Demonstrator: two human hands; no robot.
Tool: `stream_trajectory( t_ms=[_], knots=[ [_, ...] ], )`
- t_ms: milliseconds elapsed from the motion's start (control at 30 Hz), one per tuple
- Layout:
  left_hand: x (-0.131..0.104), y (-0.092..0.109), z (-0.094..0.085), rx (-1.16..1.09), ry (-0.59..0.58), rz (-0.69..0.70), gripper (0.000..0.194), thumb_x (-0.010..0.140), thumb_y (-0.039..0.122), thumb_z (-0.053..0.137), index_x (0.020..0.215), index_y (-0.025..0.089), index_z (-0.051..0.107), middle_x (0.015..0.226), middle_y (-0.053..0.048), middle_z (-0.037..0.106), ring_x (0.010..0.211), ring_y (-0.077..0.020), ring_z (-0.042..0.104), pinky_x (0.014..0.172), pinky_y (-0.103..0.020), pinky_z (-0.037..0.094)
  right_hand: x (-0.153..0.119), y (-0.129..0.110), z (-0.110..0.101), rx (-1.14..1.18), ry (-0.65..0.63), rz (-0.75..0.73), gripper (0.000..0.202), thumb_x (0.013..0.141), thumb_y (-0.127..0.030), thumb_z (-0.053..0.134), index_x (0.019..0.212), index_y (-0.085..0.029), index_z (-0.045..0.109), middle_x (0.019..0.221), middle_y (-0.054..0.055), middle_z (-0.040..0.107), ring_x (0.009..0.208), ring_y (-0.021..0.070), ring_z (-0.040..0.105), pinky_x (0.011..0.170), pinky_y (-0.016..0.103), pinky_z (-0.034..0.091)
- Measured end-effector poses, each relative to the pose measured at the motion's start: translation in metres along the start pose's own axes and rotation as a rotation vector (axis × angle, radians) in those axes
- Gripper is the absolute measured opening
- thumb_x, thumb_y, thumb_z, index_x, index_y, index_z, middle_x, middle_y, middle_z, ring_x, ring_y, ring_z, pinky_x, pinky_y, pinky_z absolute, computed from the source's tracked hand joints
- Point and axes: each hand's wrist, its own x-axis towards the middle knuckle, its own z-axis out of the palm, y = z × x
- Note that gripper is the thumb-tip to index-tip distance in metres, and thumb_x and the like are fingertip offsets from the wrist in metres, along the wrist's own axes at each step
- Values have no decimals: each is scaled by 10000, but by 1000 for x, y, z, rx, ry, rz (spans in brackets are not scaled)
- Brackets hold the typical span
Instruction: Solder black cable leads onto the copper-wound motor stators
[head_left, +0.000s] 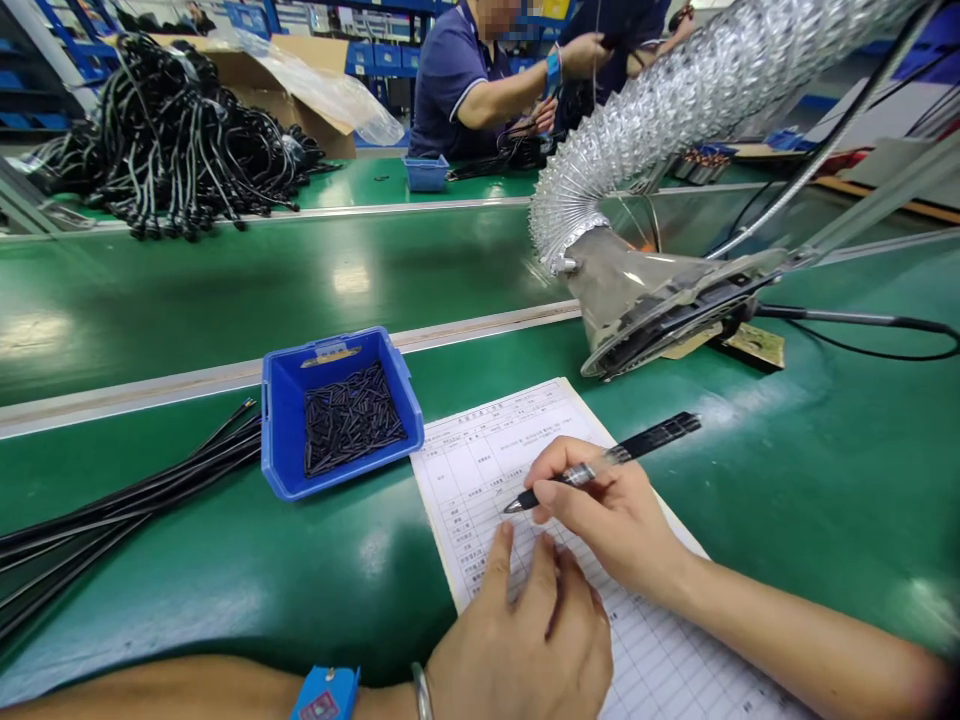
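Note:
A printed form [450, 470] with a ruled grid lies on the green bench. My left hand [525, 640] rests on its lower half, fingers spread and pressing the sheet. Above it, my right hand [615, 510] pinches a black pen [577, 474] between thumb and fingers. The pen's tip points left and down, close to the grid; whether it touches the paper I cannot tell. Just left of the form's top corner stands a blue bin [279, 440] with many short black tube pieces [352, 415] in it.
Black cables [135, 505] lie left of the bin. A fume hood [637, 290] on a silver duct [660, 110] hangs at the right, beside a soldering iron cable [840, 316]. Across the bench are a cable heap [180, 140], a small blue bin [426, 174] and a co-worker [465, 80] handling cables.

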Motion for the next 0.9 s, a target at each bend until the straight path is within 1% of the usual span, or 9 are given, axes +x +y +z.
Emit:
stream_trajectory(
  t_ms=[67, 167, 267, 367, 467, 600, 767, 900],
  knots=[
    [1, -1, 0, -12, -7, 7, 578, 961, 534, 344, 1257, 94, 576, 1198, -141, 643, 1114, -335, 572, 943, -529, 423, 2, 1, 3, -75, 30, -29, 59, 698, -229, 568, 688, -175, 592, 531, -24, 531, 439, 109, 458, 398, 210, 348],
    [2, -1, -2, -39, -24, 12, 604, 944, 548, 373, 1280, 79, 554, 1218, -154, 633, 1116, -343, 569, 936, -539, 431, 2, 6, 3, -136, 72, -131, 32, 660, -188, 529, 647, -181, 557, 528, -38, 493, 429, 90, 405, 391, 200, 327],
    [3, -3, -4, -64, -48, 18, 614, 924, 553, 415, 1285, 74, 549, 1242, -154, 626, 1131, -352, 560, 937, -545, 440, 2, 11, 1, -154, 60, -206, 37, 637, -155, 513, 620, -186, 525, 523, -44, 479, 441, 85, 398, 400, 194, 330],
    [4, -4, -6, -88, -57, 21, 601, 924, 545, 420, 1274, 78, 562, 1243, -141, 630, 1128, -350, 563, 933, -541, 453, 1, 12, 1, -159, 27, -239, 53, 643, -144, 505, 623, -186, 530, 525, -41, 489, 445, 86, 405, 404, 196, 336],
    [3, -5, -5, -108, -59, 26, 586, 933, 526, 411, 1276, 76, 562, 1249, -139, 627, 1126, -354, 564, 926, -548, 459, 1, 11, 1, -179, -1, -261, 69, 651, -129, 503, 632, -183, 543, 531, -41, 496, 447, 84, 405, 408, 197, 334],
    [2, -4, -5, -124, -63, 20, 581, 936, 509, 408, 1285, 69, 555, 1270, -153, 612, 1145, -364, 549, 936, -561, 448, 0, 8, 2, -185, -7, -277, 80, 653, -123, 494, 628, -185, 536, 517, -51, 475, 434, 76, 388, 403, 195, 325],
    [3, -4, -6, -111, -56, 16, 576, 931, 520, 410, 1277, 87, 567, 1260, -135, 622, 1131, -347, 558, 934, -540, 459, 0, 9, 1, -205, 22, -278, 78, 663, -136, 495, 627, -189, 540, 527, -38, 502, 445, 89, 426, 407, 202, 358],
    [2, -3, -4, -79, -41, 21, 607, 925, 541, 408, 1296, 81, 546, 1264, -145, 615, 1146, -352, 552, 951, -522, 440, 0, 10, 0, -212, 44, -277, 70, 664, -145, 509, 630, -193, 546, 526, -34, 510, 437, 94, 421, 400, 208, 352]
  ],
)
